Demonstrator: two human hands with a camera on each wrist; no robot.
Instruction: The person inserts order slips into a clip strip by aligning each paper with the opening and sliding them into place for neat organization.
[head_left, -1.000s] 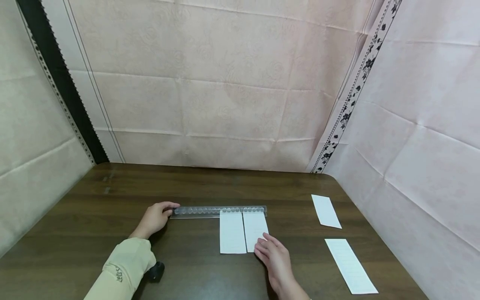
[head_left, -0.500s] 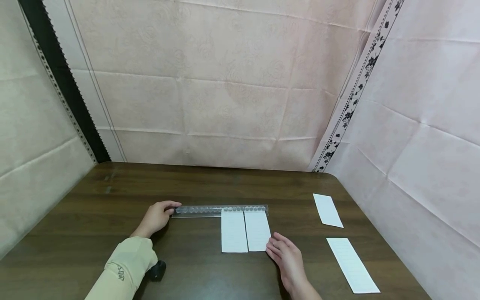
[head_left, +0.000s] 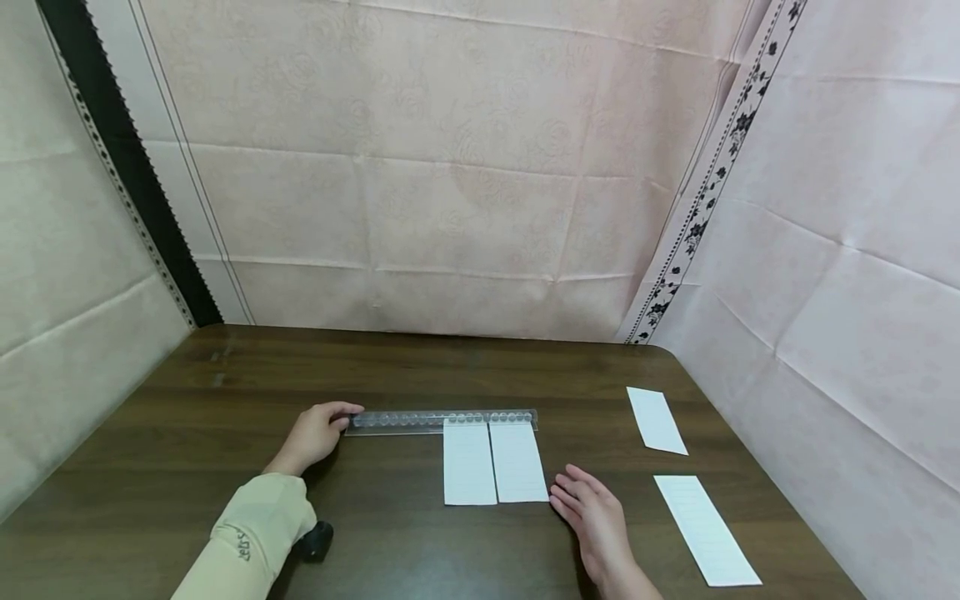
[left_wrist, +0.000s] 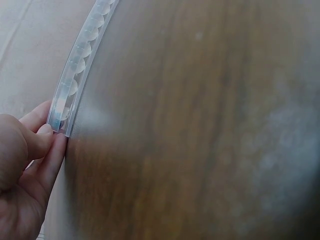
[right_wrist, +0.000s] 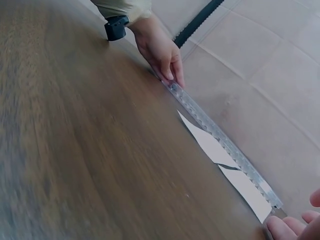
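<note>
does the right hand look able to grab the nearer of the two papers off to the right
Likely yes: the right hand seems to grip nothing, and only tabletop shows between it and that nearer paper, which lies close by.

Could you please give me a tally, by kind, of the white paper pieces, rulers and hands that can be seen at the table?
White paper pieces: 4
Clear ruler: 1
Hands: 2
Total: 7
</note>
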